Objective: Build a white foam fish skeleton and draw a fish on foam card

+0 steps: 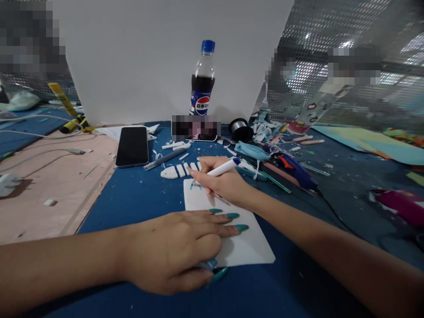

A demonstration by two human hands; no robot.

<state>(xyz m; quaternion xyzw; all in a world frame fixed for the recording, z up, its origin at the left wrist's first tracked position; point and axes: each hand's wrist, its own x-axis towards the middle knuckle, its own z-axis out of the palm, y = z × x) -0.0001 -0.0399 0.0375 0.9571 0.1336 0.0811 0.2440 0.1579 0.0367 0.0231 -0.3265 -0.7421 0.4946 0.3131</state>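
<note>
Two hands (179,249) (228,183) occupy a littered blue table (139,194), white panel (132,53) behind.

Craft workshop — wire spool (240,130); white scraps (265,129)

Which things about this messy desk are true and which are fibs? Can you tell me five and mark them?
1. The right hand holds a white pen. True.
2. The left hand has bright red fingernails. False: the fingernails are blue-green.
3. The left hand's fingers lie on white paper. True.
4. The soda bottle lies on its side. False: it stands upright.
5. The bottle has a blue cap. True.
</note>
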